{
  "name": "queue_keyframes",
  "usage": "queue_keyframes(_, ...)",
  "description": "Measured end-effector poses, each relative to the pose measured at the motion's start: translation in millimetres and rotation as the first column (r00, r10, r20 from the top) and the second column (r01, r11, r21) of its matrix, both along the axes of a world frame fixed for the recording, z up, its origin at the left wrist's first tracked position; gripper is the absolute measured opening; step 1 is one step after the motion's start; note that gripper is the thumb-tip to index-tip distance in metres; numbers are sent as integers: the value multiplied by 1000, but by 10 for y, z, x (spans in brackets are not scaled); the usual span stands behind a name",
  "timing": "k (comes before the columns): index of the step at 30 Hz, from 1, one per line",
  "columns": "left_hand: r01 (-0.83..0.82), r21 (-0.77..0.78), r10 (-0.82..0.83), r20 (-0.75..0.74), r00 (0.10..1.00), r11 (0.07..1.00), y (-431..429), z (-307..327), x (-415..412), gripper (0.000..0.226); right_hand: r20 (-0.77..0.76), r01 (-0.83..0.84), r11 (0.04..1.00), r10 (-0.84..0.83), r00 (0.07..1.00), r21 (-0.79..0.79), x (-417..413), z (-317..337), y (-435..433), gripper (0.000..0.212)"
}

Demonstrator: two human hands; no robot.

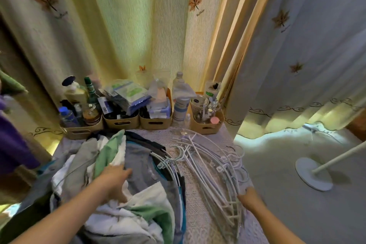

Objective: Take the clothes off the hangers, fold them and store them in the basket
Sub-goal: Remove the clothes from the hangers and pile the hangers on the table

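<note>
Left hand point(114, 179) lies flat on the clothes point(142, 162), left; right hand point(250, 197) touches bare hangers point(210, 168), grip unclear. Some clothes still hung, none folded: early.

Daylight is glowing through the curtain point(122, 25) beyond the left hand point(114, 180), edges are bowing, details blurring softly.

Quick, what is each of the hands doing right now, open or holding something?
Left hand: open, resting on the clothes pile.
Right hand: touching the empty hangers; grip cannot be told.
</note>
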State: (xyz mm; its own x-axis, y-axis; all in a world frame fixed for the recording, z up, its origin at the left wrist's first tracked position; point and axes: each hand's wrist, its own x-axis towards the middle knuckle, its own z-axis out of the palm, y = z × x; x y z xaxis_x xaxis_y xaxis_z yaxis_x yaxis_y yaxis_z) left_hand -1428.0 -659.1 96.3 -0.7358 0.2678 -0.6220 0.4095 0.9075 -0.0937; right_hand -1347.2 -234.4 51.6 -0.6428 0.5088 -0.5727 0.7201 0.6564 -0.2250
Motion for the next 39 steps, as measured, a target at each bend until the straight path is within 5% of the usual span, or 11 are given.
queue_keyframes(3,125,272,-159,107,981,954,134,-65,169,65,-173,-41,988,67,983,152,-217,139,-263,38)
queue_keyframes(9,-307,361,181,342,922,881,131,-117,265,30,-288,-386,903,324,901,-190,-606,217,-1121,26)
queue_keyframes(13,-172,327,163,53,985,929,262,-260,316,45,-199,-394,800,340,919,-453,-677,118,-1594,34)
queue_keyframes(17,49,307,-12,-122,992,950,432,-467,422,58,-199,-409,813,357,913,-414,-716,-9,-1775,30)
queue_keyframes(20,7,485,40,-85,996,874,485,-526,408,73,-185,-385,793,337,923,-472,-765,50,-1836,25)
queue_keyframes(23,-29,642,79,-49,996,766,544,-561,403,61,-131,-434,737,433,892,-518,-779,112,-1885,20)
queue_keyframes(28,32,688,61,-111,992,725,576,-570,405,37,14,-404,683,518,855,-608,-779,215,-1831,27)
queue_keyframes(33,-19,743,32,-2,999,669,639,-444,419,22,270,-323,665,628,730,-673,-742,296,-1784,51)
queue_keyframes(35,-29,728,2,38,999,685,648,-409,443,25,246,-394,661,660,710,-638,-675,256,-1823,49)
queue_keyframes(39,-58,681,-18,104,994,730,674,-351,506,24,-44,-544,650,620,783,-530,-612,238,-1874,32)
